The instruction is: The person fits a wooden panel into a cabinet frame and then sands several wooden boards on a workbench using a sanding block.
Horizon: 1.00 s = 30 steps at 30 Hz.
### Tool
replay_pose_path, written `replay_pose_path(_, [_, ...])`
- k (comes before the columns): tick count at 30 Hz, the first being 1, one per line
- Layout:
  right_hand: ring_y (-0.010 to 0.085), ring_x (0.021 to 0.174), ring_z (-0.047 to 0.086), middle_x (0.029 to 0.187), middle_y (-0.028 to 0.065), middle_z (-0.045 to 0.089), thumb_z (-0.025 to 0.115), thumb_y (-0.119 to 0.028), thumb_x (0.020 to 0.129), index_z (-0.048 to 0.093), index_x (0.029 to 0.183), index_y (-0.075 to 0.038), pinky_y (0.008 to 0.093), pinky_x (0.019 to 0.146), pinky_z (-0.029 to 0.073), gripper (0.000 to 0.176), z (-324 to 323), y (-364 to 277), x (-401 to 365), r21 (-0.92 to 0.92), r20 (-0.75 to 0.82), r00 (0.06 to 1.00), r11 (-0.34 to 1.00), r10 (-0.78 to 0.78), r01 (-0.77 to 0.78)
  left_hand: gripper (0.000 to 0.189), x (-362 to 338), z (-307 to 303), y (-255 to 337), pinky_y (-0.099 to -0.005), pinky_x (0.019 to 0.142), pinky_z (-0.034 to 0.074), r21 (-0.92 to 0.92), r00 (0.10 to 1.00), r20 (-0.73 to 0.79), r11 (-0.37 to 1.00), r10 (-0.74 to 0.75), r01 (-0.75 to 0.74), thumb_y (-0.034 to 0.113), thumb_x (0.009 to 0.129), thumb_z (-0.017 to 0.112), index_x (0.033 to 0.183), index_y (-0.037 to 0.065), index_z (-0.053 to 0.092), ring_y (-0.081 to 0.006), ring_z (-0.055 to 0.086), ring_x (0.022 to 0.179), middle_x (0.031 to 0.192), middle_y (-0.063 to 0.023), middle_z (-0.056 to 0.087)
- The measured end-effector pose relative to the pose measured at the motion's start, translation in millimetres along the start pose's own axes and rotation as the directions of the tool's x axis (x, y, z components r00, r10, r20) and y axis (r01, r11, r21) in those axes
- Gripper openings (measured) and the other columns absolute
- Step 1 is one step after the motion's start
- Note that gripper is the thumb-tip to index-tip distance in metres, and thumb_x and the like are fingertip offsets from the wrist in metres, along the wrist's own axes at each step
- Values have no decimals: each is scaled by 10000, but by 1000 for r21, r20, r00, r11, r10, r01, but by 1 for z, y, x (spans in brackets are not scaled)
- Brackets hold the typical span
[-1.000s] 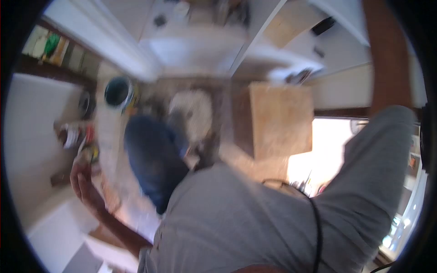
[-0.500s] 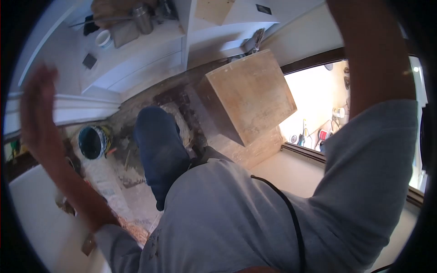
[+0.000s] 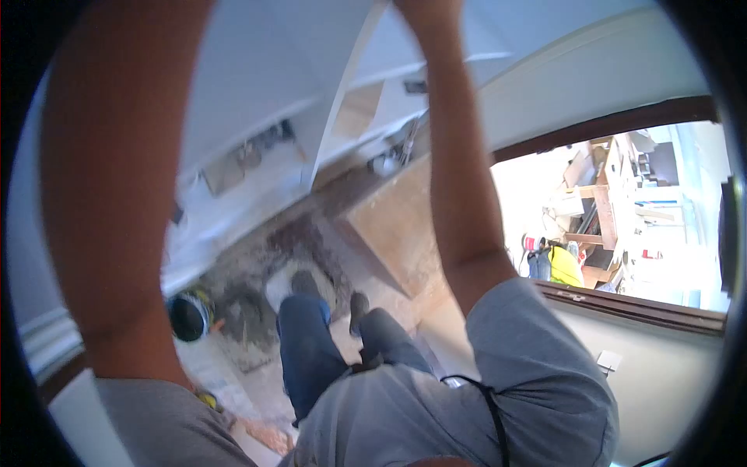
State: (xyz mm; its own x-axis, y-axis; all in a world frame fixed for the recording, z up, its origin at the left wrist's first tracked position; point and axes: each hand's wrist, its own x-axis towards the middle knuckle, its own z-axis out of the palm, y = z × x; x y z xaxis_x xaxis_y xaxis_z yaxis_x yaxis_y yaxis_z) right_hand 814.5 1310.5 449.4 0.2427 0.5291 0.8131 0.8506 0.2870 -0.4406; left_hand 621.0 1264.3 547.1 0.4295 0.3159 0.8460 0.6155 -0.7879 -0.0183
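Both arms are raised. My left forearm runs up along the left side and passes out of the top of the picture, so that hand is out of sight. Only the lower part of my right hand shows at the top edge, near the edge of a white cabinet panel. Its fingers are cut off, and whether it touches or holds anything cannot be seen. Lower down, the cabinet shelf carries a flat greyish piece and some blurred small items.
A wooden box stands on the floor by the window frame. At left is a dark bucket beside plastic sheeting. My feet are on the stained floor. Outside the window are wooden furniture and a person in a yellow top.
My left hand has risen from the left side out of view. The right arm now reaches up nearer the middle. The view has shifted, and both legs now show.
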Motion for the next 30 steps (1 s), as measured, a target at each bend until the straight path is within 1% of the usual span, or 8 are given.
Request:
replay_pose_path(7, [432,638,660,682,249,642,685,-247,904,587,1066,44,486,594,502,347,-4,-13,-21,115,110,970,966,218,-230,609,123,7,29,-453,1041,444,-58,990,-119,996,-74,68,316,907,719,1388,-2,520,-364,612,1122,1214,-208,648])
replay_pose_path(13, [443,705,654,713,256,630,669,-219,933,569,1057,29,484,600,500,295,-20,-36,-8,187,211,892,880,399,-437,733,184,40,36,-538,1070,405,-296,886,-226,895,-404,333,205,906,696,1518,22,338,-421,436,1317,1452,-241,447])
replay_pose_path(18, [472,915,655,937,284,668,622,-262,970,554,1162,32,500,762,531,358,-19,-33,-6,231,272,888,870,371,-435,688,187,35,43,-547,1088,375,-308,862,-183,860,-473,406,52,906,579,1536,20,307,-427,422,1311,1469,-257,407])
replay_pose_path(20, [454,1047,625,1113,281,645,602,-231,978,521,1271,18,486,891,507,393,-50,-54,18,144,515,729,793,452,-593,689,185,39,38,-538,1065,396,-286,867,-218,879,-448,382,46,893,580,1527,2,315,-422,442,1283,1447,-273,419])
replay_pose_path(23, [417,1150,605,1289,281,582,600,-247,978,475,1371,51,482,1001,465,509,-67,-36,25,183,705,646,804,294,-566,653,176,50,35,-538,1112,354,-221,846,-198,863,-496,454,37,910,554,1505,-55,299,-442,428,1315,1450,-301,397])
replay_pose_path(25, [393,1019,661,1115,280,670,665,-242,955,462,1423,-1,454,897,524,564,-99,20,28,257,842,517,957,-154,-133,613,171,56,38,-516,1135,330,-337,730,-123,720,-673,607,64,955,540,1473,-124,272,-452,415,1336,1440,-324,367])
replay_pose_path(27, [362,1019,676,1162,214,689,652,-223,968,566,1347,-6,413,907,536,445,-225,9,151,316,946,199,867,-256,-386,739,173,51,43,-491,1142,341,-374,629,-20,589,-777,716,204,969,531,1525,-113,162,-437,386,1371,1511,-329,287])
replay_pose_path(30, [287,995,694,1147,159,710,672,-210,960,687,1154,-26,400,863,545,268,-368,31,304,605,707,545,785,-451,-135,738,171,52,43,-480,1138,330,-431,598,-35,552,-801,714,160,933,542,1519,-97,172,-430,399,1351,1486,-310,312])
